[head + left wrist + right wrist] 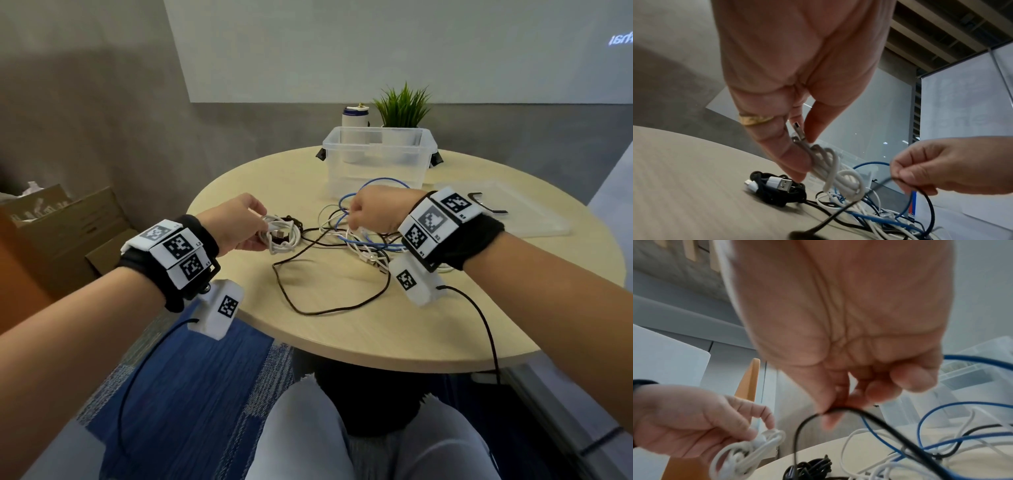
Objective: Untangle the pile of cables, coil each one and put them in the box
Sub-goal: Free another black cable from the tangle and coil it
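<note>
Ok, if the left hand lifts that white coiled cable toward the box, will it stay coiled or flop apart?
It will probably hold: the white coiled cable looks wrapped around itself, and the left hand pinches it near the plug end. It seems light and limp, so its loops may sag. It hangs close above the loose tangle, so it could snag there.

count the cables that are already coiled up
2. A white coiled cable is gripped in the left hand; a black coiled cable lies on the table beside it. The loose pile could hide another.
</note>
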Motion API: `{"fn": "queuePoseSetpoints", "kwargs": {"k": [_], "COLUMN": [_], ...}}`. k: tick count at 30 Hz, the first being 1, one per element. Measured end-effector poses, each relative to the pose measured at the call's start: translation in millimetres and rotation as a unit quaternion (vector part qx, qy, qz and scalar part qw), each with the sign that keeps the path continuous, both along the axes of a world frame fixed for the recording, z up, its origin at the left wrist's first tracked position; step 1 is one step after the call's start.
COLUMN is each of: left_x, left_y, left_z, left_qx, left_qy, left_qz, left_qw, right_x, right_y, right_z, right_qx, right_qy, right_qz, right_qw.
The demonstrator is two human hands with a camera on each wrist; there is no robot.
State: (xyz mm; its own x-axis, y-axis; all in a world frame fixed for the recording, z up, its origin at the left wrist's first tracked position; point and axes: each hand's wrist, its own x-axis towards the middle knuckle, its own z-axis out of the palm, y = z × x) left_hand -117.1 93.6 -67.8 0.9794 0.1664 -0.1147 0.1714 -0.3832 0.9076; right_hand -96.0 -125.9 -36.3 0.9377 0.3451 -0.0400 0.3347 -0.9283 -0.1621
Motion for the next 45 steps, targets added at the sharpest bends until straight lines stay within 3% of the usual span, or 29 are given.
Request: {"fn": "queuePoseSetpoints", "kwargs": {"k": [4, 7, 10, 13, 15, 18, 20, 23, 26, 31, 34, 39, 45], "left_x": [-2.7, -4.6, -5.3, -0.3, -1.2, -2.6, -3.5, -1.7, -1.4, -7.6, -8.0, -2.8, 8.9], "left_y": [-2.1, -7.7, -11.7, -12.3, -18.9, -36.7, -50.2, -66.7, -74.5, -77.6, -74.5, -68.3, -59.8], "left_z": [-5.4, -11.2, -12.4, -7.2, 1.9, 16.3, 25.4, 32.3, 32.2, 38.3, 45.3, 41.0, 30.6], "left_qx": [0.025, 0.043, 0.074, 0.221, 0.257, 0.162, 0.150, 0.204, 0.180, -0.012, -0.099, -0.140, -0.082], "left_qy": [0.023, 0.052, 0.091, 0.067, -0.011, -0.179, -0.239, -0.249, -0.258, -0.325, -0.348, -0.324, -0.231], "left_qz": [0.003, -0.016, -0.045, -0.076, -0.054, -0.036, -0.068, -0.104, -0.107, -0.052, -0.026, 0.006, 0.002], "left_qw": [0.999, 0.998, 0.992, 0.970, 0.965, 0.970, 0.957, 0.941, 0.943, 0.944, 0.932, 0.936, 0.969], "right_x": [2.3, 15.2, 16.7, 14.1, 12.4, 8.9, 4.9, 0.6, -0.2, 13.6, 18.0, 27.3, 29.1], "right_y": [-6.9, -12.7, -12.0, -12.8, -14.8, -13.8, -10.8, -8.3, -11.5, -30.4, -42.1, -55.1, -70.3], "right_z": [5.5, 10.7, 11.3, 9.7, 9.1, 8.5, 9.0, 10.4, 10.0, -11.8, -19.4, -9.5, 18.9], "right_qx": [0.037, 0.283, 0.401, 0.417, 0.408, 0.396, 0.388, 0.373, 0.336, 0.221, 0.212, 0.281, 0.499], "right_qy": [-0.072, -0.039, -0.005, -0.041, -0.049, -0.047, -0.049, -0.070, -0.094, -0.077, -0.059, -0.077, -0.135], "right_qz": [-0.052, -0.092, -0.104, -0.066, -0.052, -0.023, 0.000, 0.028, 0.044, -0.013, -0.039, -0.055, -0.063], "right_qw": [0.995, 0.954, 0.910, 0.905, 0.910, 0.917, 0.920, 0.925, 0.936, 0.972, 0.975, 0.955, 0.854]}}
